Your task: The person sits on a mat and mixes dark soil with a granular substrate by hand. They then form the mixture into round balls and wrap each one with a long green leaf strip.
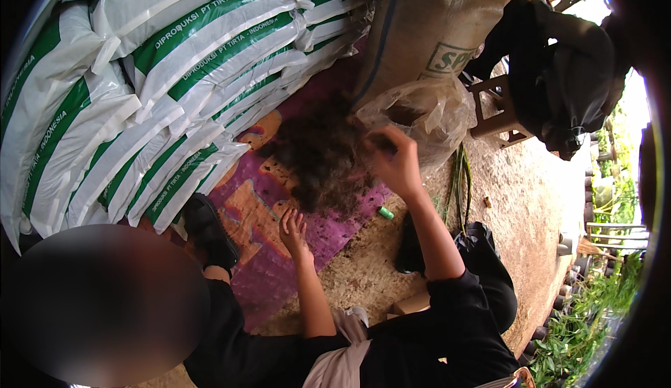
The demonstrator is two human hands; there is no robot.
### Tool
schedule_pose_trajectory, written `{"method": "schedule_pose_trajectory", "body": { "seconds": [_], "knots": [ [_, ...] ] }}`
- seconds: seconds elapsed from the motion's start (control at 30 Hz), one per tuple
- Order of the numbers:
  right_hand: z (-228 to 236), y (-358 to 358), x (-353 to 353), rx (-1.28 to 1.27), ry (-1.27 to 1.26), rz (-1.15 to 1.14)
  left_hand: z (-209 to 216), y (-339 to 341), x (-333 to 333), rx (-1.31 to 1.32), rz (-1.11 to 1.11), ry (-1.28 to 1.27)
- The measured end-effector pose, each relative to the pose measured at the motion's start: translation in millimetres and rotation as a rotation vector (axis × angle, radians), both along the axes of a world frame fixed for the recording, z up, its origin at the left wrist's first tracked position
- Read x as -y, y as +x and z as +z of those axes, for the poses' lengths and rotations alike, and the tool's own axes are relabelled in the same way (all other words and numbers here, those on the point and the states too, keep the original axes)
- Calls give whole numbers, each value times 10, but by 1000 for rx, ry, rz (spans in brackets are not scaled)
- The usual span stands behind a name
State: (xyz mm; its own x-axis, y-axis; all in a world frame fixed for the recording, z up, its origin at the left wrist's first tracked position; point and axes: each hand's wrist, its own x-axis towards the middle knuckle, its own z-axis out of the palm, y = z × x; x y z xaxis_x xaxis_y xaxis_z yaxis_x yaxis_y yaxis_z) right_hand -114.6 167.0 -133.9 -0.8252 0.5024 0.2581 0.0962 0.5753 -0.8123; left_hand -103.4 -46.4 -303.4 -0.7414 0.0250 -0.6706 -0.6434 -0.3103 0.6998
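Observation:
A pile of dark, fibrous soil [323, 154] lies on a purple and orange patterned mat [262, 192]. My right hand [396, 163] reaches over the pile's right edge, its fingers curled around a clump of the soil, right beside the mouth of a clear plastic bag [430, 112]. My left hand [293, 231] rests flat on the mat just below the pile, fingers spread and holding nothing.
White and green sacks [140, 88] are stacked at the left, and a tan burlap sack [433, 25] leans above the pile. A small green cylinder [385, 213], a black shoe [210, 233] and a black bag [411, 248] lie nearby. Another person in dark clothes [559, 74] bends by a wooden stool [498, 108].

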Motion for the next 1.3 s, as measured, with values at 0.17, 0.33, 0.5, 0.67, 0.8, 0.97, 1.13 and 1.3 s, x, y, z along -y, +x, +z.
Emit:
{"method": "schedule_pose_trajectory", "body": {
  "seconds": [0.17, 0.33, 0.5, 0.67, 0.8, 0.97, 1.13, 1.3],
  "knots": [
    [-112, 151, -224, 159, -82, -11, -42, 4, 30, 42, 32, -10],
    [-1103, 430, -530, 301, -558, -116, -91, 17, 5, 42, 11, 12],
    [-2191, 577, -564, 523, -242, -260, -124, 8, 20, 53, 5, 10],
    [-2853, 459, -346, 375, -150, -552, -139, 17, 34, 87, 35, 7],
    [-2766, 238, -135, 442, -285, -674, -171, 42, 74, 76, 13, 0],
    [-2622, 295, -253, 460, -242, -708, -126, 26, 82, 64, -24, 32],
    [-2076, 351, -406, 331, -197, -419, -106, 0, 139, 68, 27, 57],
    [-1397, 247, -480, 165, -54, -311, -99, -4, 112, 59, 55, 72]
  ]
}}
